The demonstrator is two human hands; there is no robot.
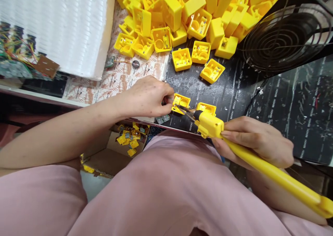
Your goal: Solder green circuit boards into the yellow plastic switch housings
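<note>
My right hand (256, 140) is wrapped around a yellow soldering iron (212, 125) with a long handle slanting down to the right. Its thin metal tip reaches into a small open yellow plastic case (183, 100) near the bench edge. Beside that case my left hand (153, 95) is closed in a pinch; a small dark piece shows partly at the fingers, too hidden to name. A second yellow case (206, 108) stands just right of the tip. Under my left hand lies a small circuit board (163, 119), partly covered.
A heap of yellow cases (171, 10) fills the back. A black fan (283, 38) stands at the right rear. White foam (57, 28) and wired circuit boards (18, 68) lie left. Below the edge, a cardboard box (100, 154) holds yellow parts.
</note>
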